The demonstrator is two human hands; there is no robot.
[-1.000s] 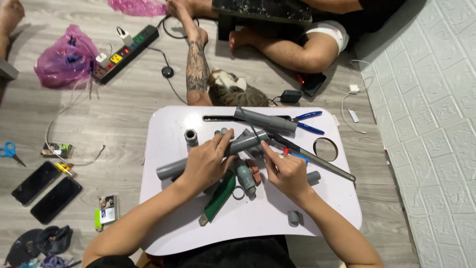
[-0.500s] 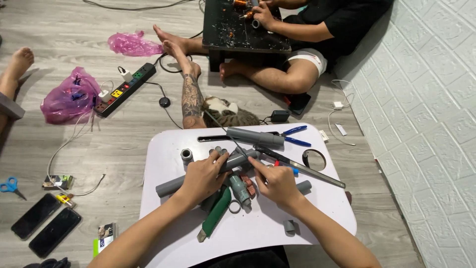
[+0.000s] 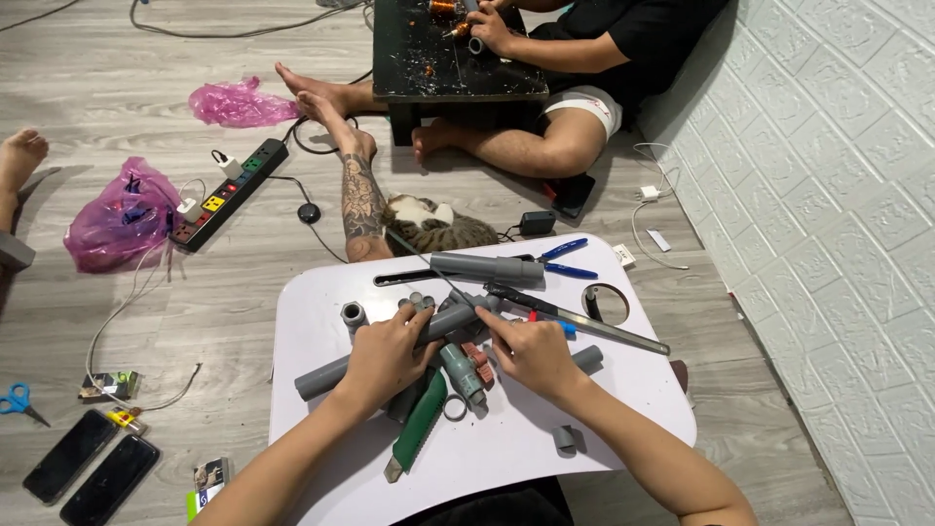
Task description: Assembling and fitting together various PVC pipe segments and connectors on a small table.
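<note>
Both my hands rest among grey plastic pipe pieces in the middle of a small white table point(image 3: 321, 302). My left hand point(image 3: 387, 353) lies on a long grey pipe point(image 3: 326, 375) and grips it near its middle. My right hand point(image 3: 531, 353) is closed around the pipe's far end, beside a grey fitting point(image 3: 463, 373) and a small reddish part point(image 3: 479, 362). A green utility knife point(image 3: 419, 424) lies just below my left hand. A second, thicker grey pipe point(image 3: 487, 266) lies across the table's far side.
Blue-handled pliers point(image 3: 565, 261), a metal rod point(image 3: 604, 331), a tape ring point(image 3: 611, 302) and pipe stubs point(image 3: 353, 314) share the table. A cat point(image 3: 438, 229) lies beyond it. Another person point(image 3: 584, 88) sits at a black board. A power strip point(image 3: 229, 195), pink bags point(image 3: 122, 219), phones point(image 3: 93, 468) and scissors point(image 3: 18, 401) lie left.
The view has tilted upward, showing more of the seated person. My hands stay together on the grey pipe, shifting slightly lower on the table.
</note>
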